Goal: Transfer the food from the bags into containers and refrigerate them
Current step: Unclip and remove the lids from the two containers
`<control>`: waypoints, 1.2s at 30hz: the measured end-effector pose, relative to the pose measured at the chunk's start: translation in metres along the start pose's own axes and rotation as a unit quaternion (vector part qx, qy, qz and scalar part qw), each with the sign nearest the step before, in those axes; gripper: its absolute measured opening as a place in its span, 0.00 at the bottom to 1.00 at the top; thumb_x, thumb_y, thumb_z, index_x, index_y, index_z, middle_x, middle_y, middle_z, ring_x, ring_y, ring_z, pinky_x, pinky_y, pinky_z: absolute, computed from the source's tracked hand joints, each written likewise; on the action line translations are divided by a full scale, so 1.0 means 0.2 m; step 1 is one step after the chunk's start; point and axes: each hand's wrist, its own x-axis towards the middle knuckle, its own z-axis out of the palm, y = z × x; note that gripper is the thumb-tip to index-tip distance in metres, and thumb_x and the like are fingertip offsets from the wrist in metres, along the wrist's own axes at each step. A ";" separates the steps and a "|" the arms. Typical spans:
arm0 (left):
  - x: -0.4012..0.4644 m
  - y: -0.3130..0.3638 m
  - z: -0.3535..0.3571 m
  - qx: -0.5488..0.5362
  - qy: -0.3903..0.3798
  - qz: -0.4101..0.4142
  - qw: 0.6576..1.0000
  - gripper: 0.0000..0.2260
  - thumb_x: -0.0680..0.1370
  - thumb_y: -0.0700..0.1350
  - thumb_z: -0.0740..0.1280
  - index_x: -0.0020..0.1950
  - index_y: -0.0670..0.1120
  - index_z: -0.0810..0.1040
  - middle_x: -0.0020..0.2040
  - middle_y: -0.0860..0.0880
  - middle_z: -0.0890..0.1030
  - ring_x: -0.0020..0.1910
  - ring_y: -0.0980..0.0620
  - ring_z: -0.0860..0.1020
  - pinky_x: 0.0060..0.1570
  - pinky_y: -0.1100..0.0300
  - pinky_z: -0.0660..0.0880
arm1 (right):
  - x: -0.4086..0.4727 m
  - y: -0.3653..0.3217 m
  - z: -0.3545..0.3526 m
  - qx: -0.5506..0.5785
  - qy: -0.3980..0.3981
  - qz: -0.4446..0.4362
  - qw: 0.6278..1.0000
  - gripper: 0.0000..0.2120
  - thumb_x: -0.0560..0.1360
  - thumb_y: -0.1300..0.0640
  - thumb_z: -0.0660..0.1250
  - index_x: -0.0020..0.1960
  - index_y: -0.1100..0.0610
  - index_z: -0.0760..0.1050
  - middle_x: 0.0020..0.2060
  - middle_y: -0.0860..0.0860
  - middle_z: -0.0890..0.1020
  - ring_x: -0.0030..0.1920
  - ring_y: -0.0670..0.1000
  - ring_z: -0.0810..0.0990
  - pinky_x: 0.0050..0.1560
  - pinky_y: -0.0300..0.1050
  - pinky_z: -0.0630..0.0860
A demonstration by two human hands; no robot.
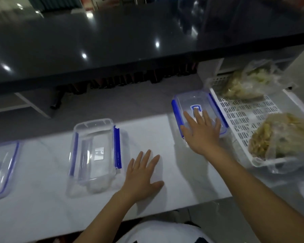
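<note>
Fingers straight and spread, the right hand (201, 133) lies palm-down on a clear lidded container (198, 109) with blue clips, fingertips reaching the blue label on its lid, gripping nothing; its forearm runs in from the lower right corner. The left hand (144, 176) rests flat on the white counter (42, 207) — fingers likewise extended, thumb splayed to the right, holding nothing — just right of a second clear container (93, 155) that stands open, one blue clip along its right edge. At the far left a lid (0, 169) with blue trim is cut off by the frame. Right of the lidded container sits a white perforated tray (244, 116) carrying two plastic bags of food — one bag (249, 83) at the back, another (284, 135) nearer and partly cut off; the pale yellowish contents are too blurred to identify. A dark glossy shelf (112, 46) overhangs the back.
</note>
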 end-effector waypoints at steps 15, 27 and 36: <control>0.01 0.27 -0.17 -0.649 0.115 -0.097 0.746 0.22 0.79 0.41 0.70 0.68 0.60 0.72 0.60 0.49 0.82 0.53 0.49 0.84 0.47 0.54 0.83 | -0.56 -0.02 -0.16 0.094 -0.049 -0.097 0.990 0.40 0.67 0.28 0.39 0.78 0.37 0.53 0.81 0.44 0.49 0.80 0.50 0.41 0.77 0.56 0.41; 0.01 0.23 -0.23 -0.695 0.032 -0.144 0.704 0.22 0.76 0.38 0.72 0.69 0.50 0.75 0.54 0.43 0.86 0.53 0.43 0.85 0.52 0.49 0.83 | -0.41 0.03 0.10 0.032 0.024 -0.115 0.993 0.35 0.77 0.33 0.39 0.81 0.44 0.52 0.81 0.50 0.51 0.81 0.56 0.41 0.78 0.61 0.49; 0.00 0.18 -0.24 -0.716 0.009 -0.165 0.678 0.21 0.79 0.37 0.68 0.71 0.51 0.74 0.54 0.43 0.86 0.51 0.44 0.85 0.48 0.51 0.83 | -0.40 0.04 0.12 0.014 0.034 -0.123 0.992 0.35 0.77 0.33 0.39 0.81 0.45 0.53 0.81 0.52 0.52 0.81 0.57 0.43 0.79 0.58 0.46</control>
